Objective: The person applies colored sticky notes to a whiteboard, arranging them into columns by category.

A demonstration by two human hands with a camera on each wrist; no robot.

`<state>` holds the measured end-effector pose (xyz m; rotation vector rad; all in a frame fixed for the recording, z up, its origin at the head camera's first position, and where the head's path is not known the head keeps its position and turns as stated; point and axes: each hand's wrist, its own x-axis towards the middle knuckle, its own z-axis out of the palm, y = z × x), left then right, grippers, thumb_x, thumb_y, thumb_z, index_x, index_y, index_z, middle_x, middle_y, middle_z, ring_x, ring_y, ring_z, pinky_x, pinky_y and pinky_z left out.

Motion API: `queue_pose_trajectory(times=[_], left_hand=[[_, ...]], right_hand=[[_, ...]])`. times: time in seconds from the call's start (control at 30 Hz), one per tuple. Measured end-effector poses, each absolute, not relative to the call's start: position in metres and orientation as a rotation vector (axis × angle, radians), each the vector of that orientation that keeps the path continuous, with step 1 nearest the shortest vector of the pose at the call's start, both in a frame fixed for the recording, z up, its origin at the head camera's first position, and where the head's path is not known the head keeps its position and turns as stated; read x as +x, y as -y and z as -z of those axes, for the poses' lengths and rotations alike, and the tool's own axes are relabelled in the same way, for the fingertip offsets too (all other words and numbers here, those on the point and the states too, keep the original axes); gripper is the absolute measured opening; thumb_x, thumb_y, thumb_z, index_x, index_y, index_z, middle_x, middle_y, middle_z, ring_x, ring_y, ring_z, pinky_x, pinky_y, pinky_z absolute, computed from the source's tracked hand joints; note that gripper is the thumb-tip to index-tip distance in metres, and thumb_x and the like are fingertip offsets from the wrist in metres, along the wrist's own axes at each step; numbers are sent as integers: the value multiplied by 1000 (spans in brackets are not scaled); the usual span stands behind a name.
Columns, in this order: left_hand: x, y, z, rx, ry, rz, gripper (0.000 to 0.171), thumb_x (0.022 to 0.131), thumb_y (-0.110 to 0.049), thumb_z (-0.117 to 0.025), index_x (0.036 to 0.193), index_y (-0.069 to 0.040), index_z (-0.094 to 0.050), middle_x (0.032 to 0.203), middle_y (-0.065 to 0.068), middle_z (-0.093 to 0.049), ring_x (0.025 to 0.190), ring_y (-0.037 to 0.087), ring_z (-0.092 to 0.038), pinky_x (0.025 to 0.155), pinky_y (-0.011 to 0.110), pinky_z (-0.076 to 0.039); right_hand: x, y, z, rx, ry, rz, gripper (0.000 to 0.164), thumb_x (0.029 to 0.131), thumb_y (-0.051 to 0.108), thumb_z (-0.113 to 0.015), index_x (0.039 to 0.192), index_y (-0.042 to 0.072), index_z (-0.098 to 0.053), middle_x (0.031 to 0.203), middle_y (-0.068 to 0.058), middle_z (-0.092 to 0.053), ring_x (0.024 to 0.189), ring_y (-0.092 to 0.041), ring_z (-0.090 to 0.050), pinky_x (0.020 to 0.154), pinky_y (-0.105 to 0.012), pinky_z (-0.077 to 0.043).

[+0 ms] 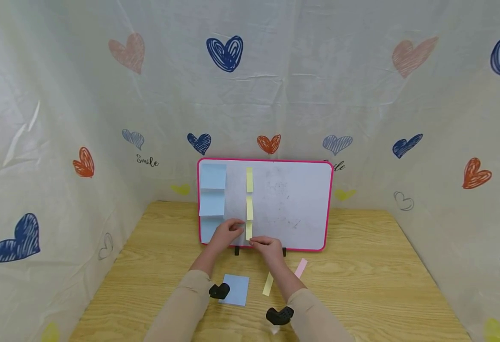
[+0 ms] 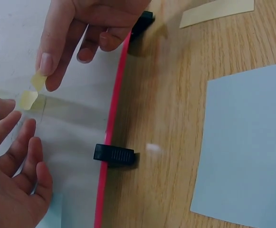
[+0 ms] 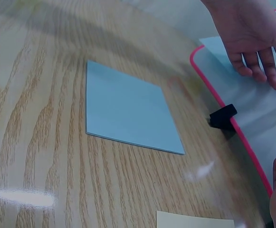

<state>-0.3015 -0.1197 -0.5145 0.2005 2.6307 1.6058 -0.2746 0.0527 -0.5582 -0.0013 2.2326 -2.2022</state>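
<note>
A whiteboard [image 1: 293,204] with a pink frame stands upright at the back of the table. Three blue sticky notes [image 1: 213,176] run down its left side, and a column of narrow yellow sticky strips [image 1: 249,179] lies to their right. At the foot of that column, my right hand [image 1: 268,247] pinches the end of the lowest yellow strip [image 2: 39,80] between thumb and forefinger. My left hand [image 1: 228,233] is just left of the same strip, its fingers loosely bent and holding nothing. In the left wrist view its fingertips are close to the strip's curled part.
A blue sticky-note pad [image 3: 130,109] lies on the wooden table [image 1: 361,275] in front of the board. A yellow strip pad [image 1: 268,285] and a pink strip pad [image 1: 301,268] lie near the right forearm. Black feet [image 2: 114,155] hold the board's lower edge.
</note>
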Motion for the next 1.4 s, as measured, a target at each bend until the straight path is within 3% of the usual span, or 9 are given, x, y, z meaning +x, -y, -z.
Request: queue_pose_trajectory(times=[0.53, 0.77, 0.87, 1.0, 1.4], left_hand=[[-302, 116, 513, 183, -2615, -1566, 29, 94, -17, -65, 121, -5, -65, 102, 8, -64, 93, 23, -58, 81, 38, -51], [-301, 117, 509, 193, -2610, -1581, 30, 94, -14, -65, 122, -6, -65, 90, 4, -59, 81, 19, -52, 72, 32, -46], [-301, 117, 509, 209, -2604, -1582, 30, 94, -15, -65, 122, -6, -65, 87, 3, -58, 79, 18, -50, 70, 31, -45], [-301, 118, 509, 242, -2606, -1573, 31, 94, -14, -65, 123, -6, -64, 85, 3, -57, 77, 17, -50, 69, 31, -44], [-299, 116, 515, 266, -2517, -1613, 43, 89, -12, -70, 130, -5, -58, 78, 4, -56, 67, 15, -48, 60, 28, -41]], right_hand=[[-277, -54, 562, -37, -2233, 2173, 16, 84, 9, -76, 96, -2, -76, 91, -7, -73, 84, -12, -66, 76, -30, -53], [-268, -58, 547, -98, -2237, 2129, 18, 83, 1, -74, 99, -8, -74, 93, -12, -71, 74, -10, -61, 66, -29, -51], [-268, -61, 549, -105, -2266, 2101, 20, 81, 3, -77, 99, -5, -75, 93, -9, -70, 72, -10, -56, 60, -27, -47], [-274, -65, 565, -112, -2252, 2111, 21, 79, 9, -81, 98, -1, -76, 91, -3, -71, 73, -10, -58, 59, -25, -46], [-269, -86, 565, -283, -2129, 2017, 27, 84, -2, -73, 110, -9, -69, 106, -16, -70, 86, -10, -63, 69, -28, -51]])
